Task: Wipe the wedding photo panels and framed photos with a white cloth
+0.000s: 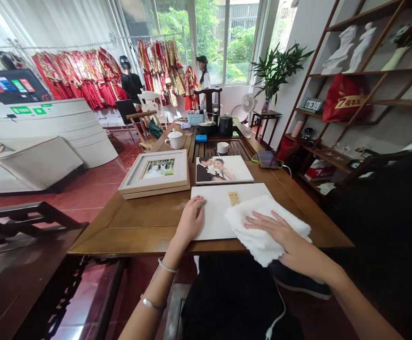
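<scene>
White cloth (pixel 262 231), white board (pixel 216 210), brown table (pixel 138 222), perhaps red-gold robes (pixel 81 75).

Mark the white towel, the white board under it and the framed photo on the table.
white towel (pixel 259 244), head view, on its lower front fold.
white board (pixel 216 213), head view, on its bare middle.
framed photo (pixel 157 168), head view, on the print inside the frame.

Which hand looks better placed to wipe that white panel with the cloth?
Probably the right hand: it lies flat on the white cloth, which rests on the white panel. The left hand only presses the panel's left edge, touching no cloth.
</scene>
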Tool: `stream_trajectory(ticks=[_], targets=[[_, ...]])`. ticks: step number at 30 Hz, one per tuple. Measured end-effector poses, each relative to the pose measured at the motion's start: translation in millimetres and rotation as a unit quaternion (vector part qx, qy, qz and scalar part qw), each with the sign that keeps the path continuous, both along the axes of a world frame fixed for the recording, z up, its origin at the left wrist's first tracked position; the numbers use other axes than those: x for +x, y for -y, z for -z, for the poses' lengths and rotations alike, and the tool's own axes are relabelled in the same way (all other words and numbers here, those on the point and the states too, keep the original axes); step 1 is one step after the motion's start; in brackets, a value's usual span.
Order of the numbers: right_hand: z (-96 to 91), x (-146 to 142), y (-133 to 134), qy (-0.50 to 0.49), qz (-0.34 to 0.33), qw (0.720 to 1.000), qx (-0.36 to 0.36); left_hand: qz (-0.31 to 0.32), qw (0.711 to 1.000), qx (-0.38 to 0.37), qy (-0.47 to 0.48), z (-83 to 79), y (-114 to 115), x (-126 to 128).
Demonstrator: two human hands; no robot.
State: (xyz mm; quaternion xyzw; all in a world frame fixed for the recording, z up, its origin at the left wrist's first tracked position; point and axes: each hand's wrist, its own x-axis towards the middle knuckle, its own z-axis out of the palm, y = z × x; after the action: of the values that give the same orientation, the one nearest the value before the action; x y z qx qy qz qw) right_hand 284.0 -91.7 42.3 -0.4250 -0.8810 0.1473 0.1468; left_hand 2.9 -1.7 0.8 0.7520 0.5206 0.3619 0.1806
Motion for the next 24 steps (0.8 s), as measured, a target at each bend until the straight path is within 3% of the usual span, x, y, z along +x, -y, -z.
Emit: stream_trajectory(ticks=[7,14,19,24], targets=[[11.1,-18.0,-61.3,-0.018,0.06,0.998,0.02,0.003,1.0,0.006,-0.002,1.4,-0.7,-1.0],[1.9,-55.6,-99.7,0.048,0.107,0.993,0.022,0.004,1.0,0.016,0.011,3.9,-1.2,-2.2],[1.6,-65.9,-90.1,0.094,0.096,0.99,0.043,0.003,1.0,0.017,0.017,4.2,-1.2,-1.9],[-1.6,-58.1,-46.0,0.083,0.034,0.995,0.045,-0.001,1.0,-0.002,0.011,0.5,0.8,-0.5]])
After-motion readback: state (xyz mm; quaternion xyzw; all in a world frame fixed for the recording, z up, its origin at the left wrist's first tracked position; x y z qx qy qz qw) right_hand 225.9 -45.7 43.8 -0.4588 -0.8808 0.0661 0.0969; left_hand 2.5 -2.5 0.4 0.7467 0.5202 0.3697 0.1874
